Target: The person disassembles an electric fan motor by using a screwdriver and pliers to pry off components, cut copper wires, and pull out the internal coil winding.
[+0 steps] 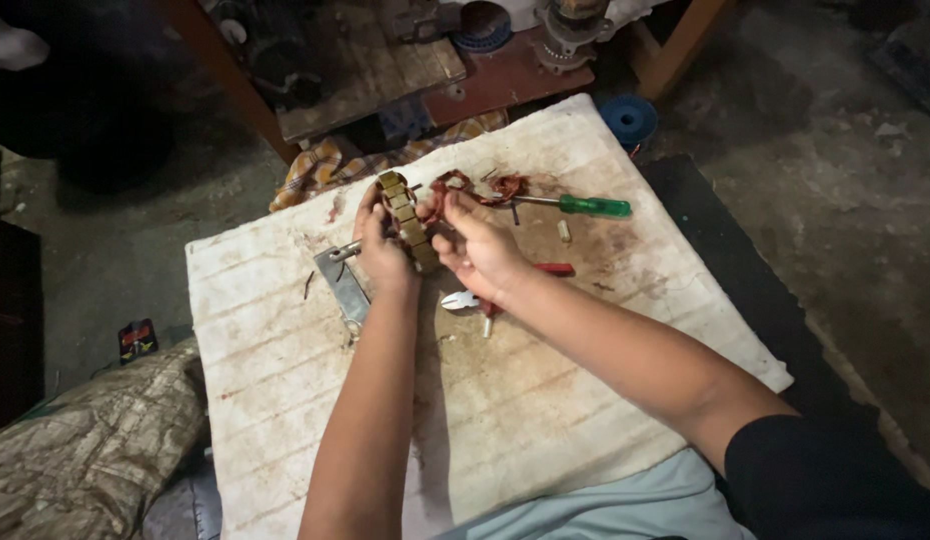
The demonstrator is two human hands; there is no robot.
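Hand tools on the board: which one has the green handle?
The screwdriver, lying beyond the right hand. The pliers under that hand have red handles; the flat metal tool by the left hand is bare grey.

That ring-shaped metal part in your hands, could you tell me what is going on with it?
A person sits at a stained white board. The left hand grips a slotted metal ring, while the right hand pinches the reddish copper wire coming off it. A green-handled screwdriver, red-handled pliers and a flat metal plate lie on the board.
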